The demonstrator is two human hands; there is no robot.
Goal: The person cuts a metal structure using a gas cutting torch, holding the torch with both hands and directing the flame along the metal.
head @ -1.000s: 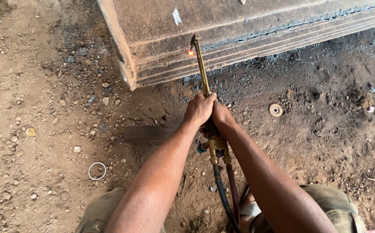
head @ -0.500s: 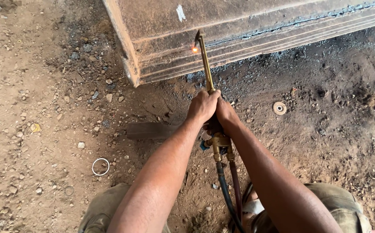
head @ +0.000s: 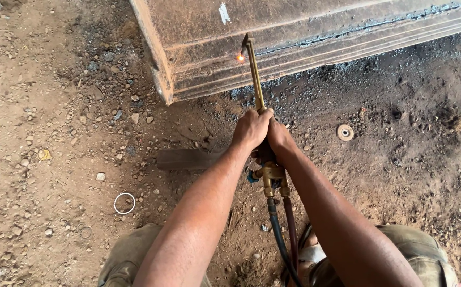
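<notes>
Far left of hands: loose stones and a thin wire ring on the dirt ground, well apart from the grip. Flat dark scrap just left of left hand, lying on the dirt.

Left hand closed round the brass torch tube, forward on the shaft. Right hand closed on the same torch just behind, touching the left. Both fully wrapped, nothing else held.

Torch runs up and away from hands; tip sits at the face of a big rusty steel beam, small orange glow at the nozzle. Valve block just below hands, two hoses trailing back between the knees.

Handling judgement: stiff metal, moderate weight, long lever so tip wanders; hot toward the nozzle. Take hold at the rear of the tube near the valves, as now. Hoses soft, likely to drag and tug.

Right of hands: small round disc on dark scorched ground, well apart. Nothing between hands and beam but the torch itself.
</notes>
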